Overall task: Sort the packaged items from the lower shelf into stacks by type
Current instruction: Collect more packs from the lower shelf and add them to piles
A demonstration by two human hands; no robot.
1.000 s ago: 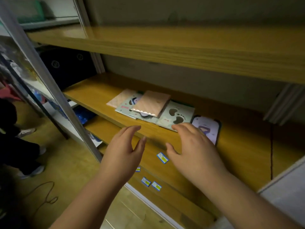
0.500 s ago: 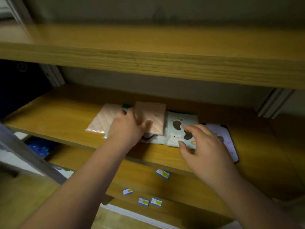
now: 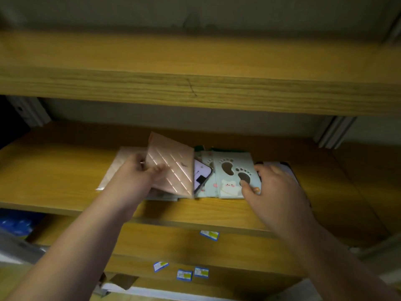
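Several flat packaged items lie in a loose pile on the wooden shelf (image 3: 54, 170). My left hand (image 3: 138, 177) grips a pink quilted packet (image 3: 173, 164) and holds it tilted up off the pile. A second pink packet (image 3: 118, 164) lies flat at the left, partly under my hand. A lilac phone-case packet (image 3: 200, 173) shows beneath the raised packet. My right hand (image 3: 275, 192) presses its fingers on a mint packet with footprint cut-outs (image 3: 233, 174). A dark-edged lilac packet (image 3: 282, 165) is mostly hidden behind my right hand.
An upper wooden shelf (image 3: 195, 83) overhangs the pile closely. Below, the front edges of lower shelves carry small blue price labels (image 3: 209, 234), (image 3: 184, 274). Grey metal uprights (image 3: 334, 135) stand at the back right and back left. Blue items (image 3: 15, 224) sit at the lower left.
My left hand has taken hold of the top pink packet and lifted it onto its edge, uncovering the lilac packet. My right hand has settled on the footprint packet.
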